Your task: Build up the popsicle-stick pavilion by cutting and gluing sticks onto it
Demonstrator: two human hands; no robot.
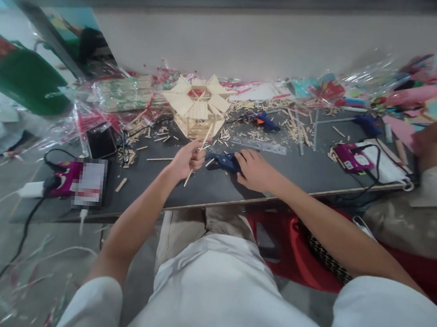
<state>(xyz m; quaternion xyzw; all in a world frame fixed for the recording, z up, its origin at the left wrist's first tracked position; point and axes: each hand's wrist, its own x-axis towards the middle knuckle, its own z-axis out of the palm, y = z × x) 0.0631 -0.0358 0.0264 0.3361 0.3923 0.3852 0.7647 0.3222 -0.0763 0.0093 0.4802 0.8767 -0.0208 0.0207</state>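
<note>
My left hand (187, 159) is closed around a thin wooden stick (204, 143) that points up toward a small house model (198, 106) built of sticks at the back of the dark board (301, 167). Resting on a blue glue gun (223, 161) that lies on the board just right of the left hand, my right hand (255, 170) has its fingers curled over the handle.
Loose stick offcuts (293, 121) litter the board. A second blue glue gun (263, 120), a clear ruler (259, 145), a phone (101, 142), a power strip (74, 178) and cellophane packs (121, 95) lie around. Another person (435, 165) sits at the right.
</note>
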